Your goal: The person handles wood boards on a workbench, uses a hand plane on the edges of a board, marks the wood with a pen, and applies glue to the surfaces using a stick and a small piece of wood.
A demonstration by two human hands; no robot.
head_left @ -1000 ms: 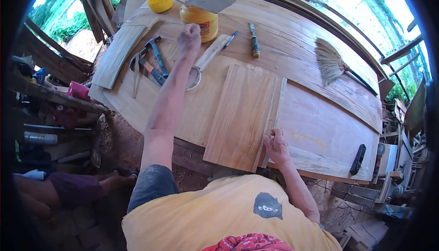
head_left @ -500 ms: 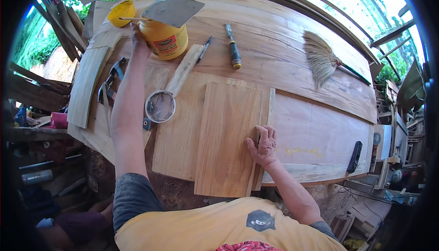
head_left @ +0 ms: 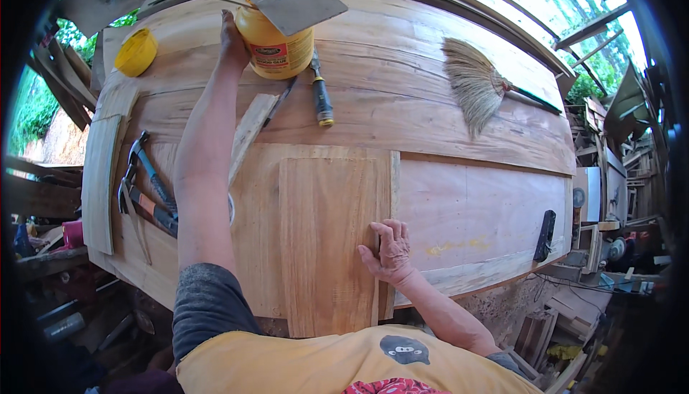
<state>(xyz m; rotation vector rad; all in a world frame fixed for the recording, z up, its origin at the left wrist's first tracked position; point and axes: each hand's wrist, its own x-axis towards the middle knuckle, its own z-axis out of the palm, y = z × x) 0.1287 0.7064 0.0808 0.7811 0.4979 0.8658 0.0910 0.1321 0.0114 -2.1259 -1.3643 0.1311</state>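
At the top centre of the frame, the left hand [head_left: 231, 41] wraps the side of a yellow glue jar [head_left: 273, 42] standing on the table [head_left: 474, 200]. Lower centre, the right hand [head_left: 388, 251] lies flat and unclenched on the wooden board's [head_left: 326, 243] right edge.

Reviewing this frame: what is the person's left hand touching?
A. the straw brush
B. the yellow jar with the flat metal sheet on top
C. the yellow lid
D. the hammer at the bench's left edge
B: the left hand rests against the side of the yellow jar at the far end of the bench, while the right hand presses on the wooden board.
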